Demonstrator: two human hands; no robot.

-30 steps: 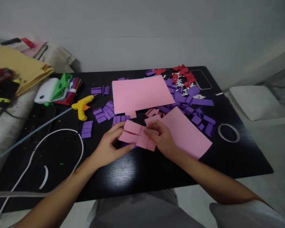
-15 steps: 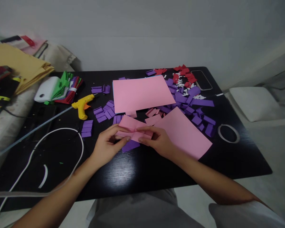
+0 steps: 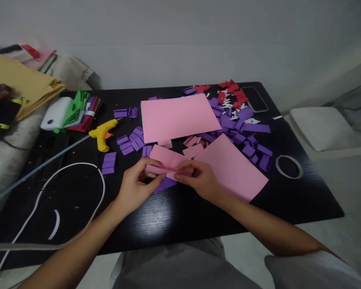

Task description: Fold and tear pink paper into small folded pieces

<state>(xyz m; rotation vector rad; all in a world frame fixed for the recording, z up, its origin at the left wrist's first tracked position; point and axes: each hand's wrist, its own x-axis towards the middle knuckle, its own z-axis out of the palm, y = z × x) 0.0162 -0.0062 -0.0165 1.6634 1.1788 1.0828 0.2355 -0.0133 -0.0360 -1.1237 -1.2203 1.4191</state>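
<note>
A small piece of pink paper (image 3: pixel 164 154) with a crease across it is held between my two hands above the table. My left hand (image 3: pixel 138 180) pinches its left side, thumb in front and fingers behind. On the right, my right hand (image 3: pixel 200 177) grips the other side between thumb and fingers near the crease. Just below the held piece lies a purple paper piece (image 3: pixel 167 184), partly covered. A large pink sheet (image 3: pixel 233 168) lies under and beside my right wrist. Behind my hands, another pink sheet (image 3: pixel 180 118) rests on a blue-edged stack.
Folded purple pieces (image 3: pixel 130 142) lie left of centre, with more purple, red and white scraps at the right. A yellow glue gun (image 3: pixel 102 134) with a long glue stick is at the left. A white cable (image 3: pixel 104 184) loops near my left forearm. A tape roll (image 3: pixel 289 167) sits far right.
My fingers have shifted slightly along the crease, and the held pink paper looks folded flatter there. The whole view has moved a little; the other things stay in place.
</note>
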